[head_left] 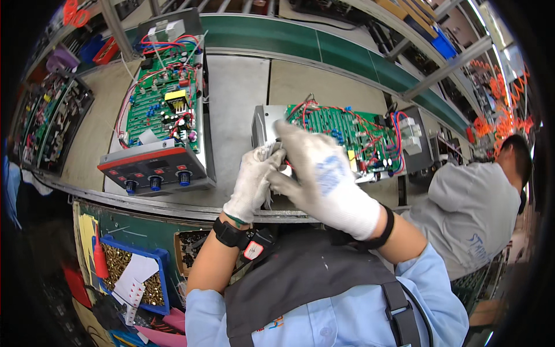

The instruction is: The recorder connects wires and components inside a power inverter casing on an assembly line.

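Just beyond the right hand (324, 179), its thumb spread, lay a circuit board (357, 134); whether the curled left hand (253, 179) pinched anything was unclear.

The camera sits on the person's head, the left one of two, and looks down over the dark apron (312, 277) at the left hand (252, 179) and the right hand (329, 182), which are close to it and near the middle. It also sees across the desk (237, 104) to the green strip (277, 39) at the top. The view is very wide and round, so straight edges bend near the rim and the corners are dark.
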`<action>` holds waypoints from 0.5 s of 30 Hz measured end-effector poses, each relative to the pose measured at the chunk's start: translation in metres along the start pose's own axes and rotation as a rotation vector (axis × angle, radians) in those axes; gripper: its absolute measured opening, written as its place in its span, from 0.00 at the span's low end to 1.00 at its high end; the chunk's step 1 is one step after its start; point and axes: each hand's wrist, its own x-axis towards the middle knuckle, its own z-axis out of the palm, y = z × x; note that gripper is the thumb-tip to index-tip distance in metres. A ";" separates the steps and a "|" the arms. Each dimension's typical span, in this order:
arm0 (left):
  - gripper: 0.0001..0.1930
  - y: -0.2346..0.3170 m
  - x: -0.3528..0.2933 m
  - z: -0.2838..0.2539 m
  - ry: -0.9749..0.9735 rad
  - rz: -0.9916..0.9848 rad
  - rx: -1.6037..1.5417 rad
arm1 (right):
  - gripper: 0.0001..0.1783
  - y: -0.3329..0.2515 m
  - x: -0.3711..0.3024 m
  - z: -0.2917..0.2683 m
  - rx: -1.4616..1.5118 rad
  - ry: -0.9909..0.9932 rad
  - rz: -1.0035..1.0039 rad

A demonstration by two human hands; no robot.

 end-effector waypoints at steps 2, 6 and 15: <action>0.09 -0.007 0.000 -0.006 -0.053 0.047 0.049 | 0.29 0.002 -0.005 0.025 -0.125 -0.088 0.132; 0.10 -0.001 0.000 -0.004 -0.001 -0.098 0.139 | 0.16 0.030 -0.022 0.045 -0.323 -0.154 0.174; 0.17 0.006 -0.022 -0.003 -0.010 0.089 0.339 | 0.10 0.046 -0.026 0.045 -0.170 -0.024 0.181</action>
